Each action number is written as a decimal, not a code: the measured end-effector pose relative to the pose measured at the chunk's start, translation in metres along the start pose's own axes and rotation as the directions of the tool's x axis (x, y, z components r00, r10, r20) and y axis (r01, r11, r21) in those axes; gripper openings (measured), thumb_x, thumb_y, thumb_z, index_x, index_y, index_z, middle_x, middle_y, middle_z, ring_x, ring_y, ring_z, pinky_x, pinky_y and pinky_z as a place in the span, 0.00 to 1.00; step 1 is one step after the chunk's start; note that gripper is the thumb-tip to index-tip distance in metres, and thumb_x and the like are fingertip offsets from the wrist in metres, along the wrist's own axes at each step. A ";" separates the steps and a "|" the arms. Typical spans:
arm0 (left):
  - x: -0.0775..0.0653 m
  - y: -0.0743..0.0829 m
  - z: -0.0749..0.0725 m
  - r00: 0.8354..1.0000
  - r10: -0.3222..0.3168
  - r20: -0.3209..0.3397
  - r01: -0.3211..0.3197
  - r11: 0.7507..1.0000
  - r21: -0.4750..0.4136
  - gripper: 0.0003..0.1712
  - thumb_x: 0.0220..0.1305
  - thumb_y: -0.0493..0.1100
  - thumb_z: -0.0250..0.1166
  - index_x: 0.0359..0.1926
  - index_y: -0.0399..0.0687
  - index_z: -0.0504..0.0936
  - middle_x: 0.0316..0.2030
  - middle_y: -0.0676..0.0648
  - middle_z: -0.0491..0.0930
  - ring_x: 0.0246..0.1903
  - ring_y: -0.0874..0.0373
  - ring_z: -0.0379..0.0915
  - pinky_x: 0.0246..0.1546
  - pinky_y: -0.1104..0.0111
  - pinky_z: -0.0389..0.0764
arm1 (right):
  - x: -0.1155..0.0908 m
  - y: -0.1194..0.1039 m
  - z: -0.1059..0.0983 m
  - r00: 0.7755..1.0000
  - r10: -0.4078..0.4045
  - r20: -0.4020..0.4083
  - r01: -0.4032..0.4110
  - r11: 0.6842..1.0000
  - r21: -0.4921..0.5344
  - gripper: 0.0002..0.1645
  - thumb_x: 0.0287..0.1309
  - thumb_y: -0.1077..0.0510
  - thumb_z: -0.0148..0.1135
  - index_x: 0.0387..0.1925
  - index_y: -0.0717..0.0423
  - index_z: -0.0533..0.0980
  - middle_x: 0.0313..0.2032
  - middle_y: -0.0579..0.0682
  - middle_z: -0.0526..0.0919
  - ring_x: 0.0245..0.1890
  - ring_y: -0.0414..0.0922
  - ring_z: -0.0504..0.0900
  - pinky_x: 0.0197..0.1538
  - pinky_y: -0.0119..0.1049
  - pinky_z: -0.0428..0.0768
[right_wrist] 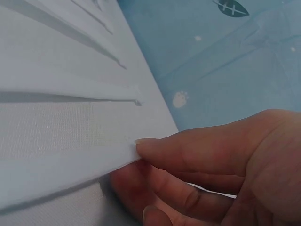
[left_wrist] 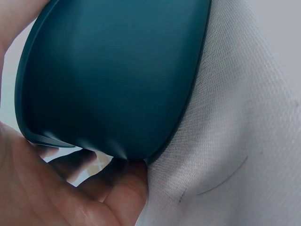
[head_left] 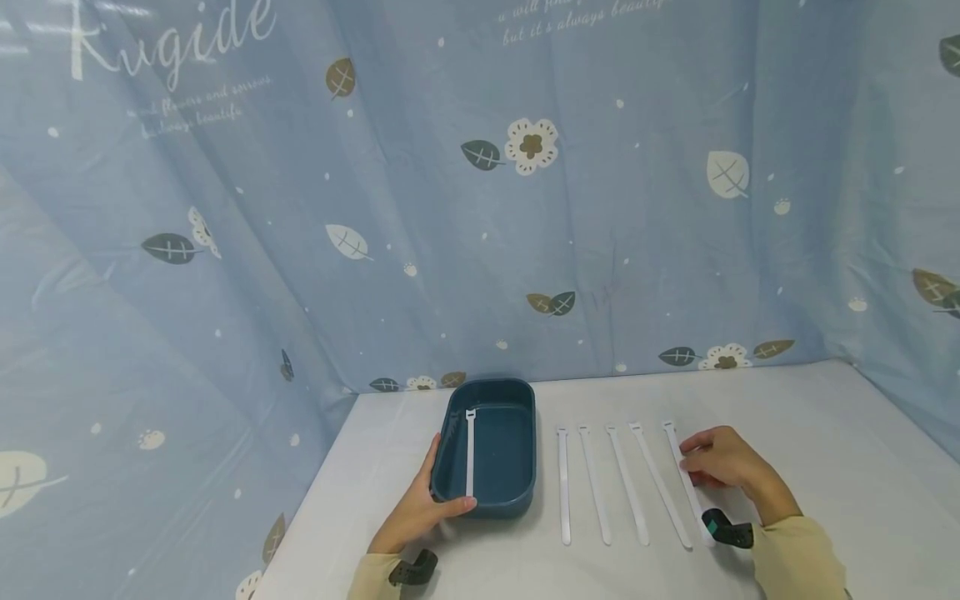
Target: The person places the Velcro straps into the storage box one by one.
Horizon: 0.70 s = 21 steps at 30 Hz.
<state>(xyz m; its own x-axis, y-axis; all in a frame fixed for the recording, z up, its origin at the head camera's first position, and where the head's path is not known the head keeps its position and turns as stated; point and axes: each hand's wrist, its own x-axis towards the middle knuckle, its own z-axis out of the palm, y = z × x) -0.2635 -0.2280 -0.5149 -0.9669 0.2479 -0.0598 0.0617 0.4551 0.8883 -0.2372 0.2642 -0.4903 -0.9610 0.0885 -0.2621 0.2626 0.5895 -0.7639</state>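
My left hand (head_left: pixel 422 506) grips a dark teal plastic bin (head_left: pixel 535 450) at its near left corner, thumb over the front rim and fingers along the left wall. Inside the bin one white cable strap (head_left: pixel 470 454) with a slotted head lies lengthwise. At the right, my right hand (head_left: pixel 726 462) pinches the rightmost white cable strap (head_left: pixel 687 483) between thumb and fingers, a little below its head. In the right wrist view the thumb (right_wrist: pixel 164 150) presses on that strap's edge, with the fingers curled under it.
Several more white cable straps (head_left: pixel 626 483) lie side by side on the white-covered table (head_left: pixel 517 558), between the bin and my right hand. A blue patterned curtain (head_left: pixel 637 217) hangs behind the table and along its sides. Black bands circle both wrists.
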 end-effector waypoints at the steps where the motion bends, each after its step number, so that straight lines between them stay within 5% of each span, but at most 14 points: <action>1: 0.000 0.000 0.000 1.000 0.001 -0.001 -0.001 1.000 0.000 0.73 0.52 0.54 0.81 0.84 0.69 0.36 0.84 0.41 0.40 0.80 0.32 0.45 0.72 0.30 0.58 | 0.000 0.000 0.000 1.000 -0.002 0.000 0.002 1.000 0.000 0.26 0.60 0.59 0.66 0.55 0.73 0.77 0.34 0.54 0.85 0.31 0.44 0.81 0.34 0.36 0.80; 21: 0.001 -0.001 -0.001 1.000 0.007 0.013 -0.006 1.000 -0.012 0.72 0.53 0.51 0.80 0.84 0.71 0.35 0.84 0.43 0.39 0.81 0.34 0.43 0.72 0.30 0.57 | -0.007 -0.006 -0.005 0.999 -0.046 -0.006 0.046 0.997 0.066 0.29 0.65 0.57 0.66 0.61 0.71 0.74 0.39 0.53 0.87 0.32 0.44 0.82 0.33 0.35 0.83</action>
<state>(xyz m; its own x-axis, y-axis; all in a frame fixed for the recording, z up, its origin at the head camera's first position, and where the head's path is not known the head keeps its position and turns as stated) -0.2651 -0.2290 -0.5160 -0.9633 0.2616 -0.0597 0.0649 0.4431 0.8941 -0.2329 0.2642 -0.4812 -0.9725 0.0659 -0.2233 0.2231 0.5390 -0.8123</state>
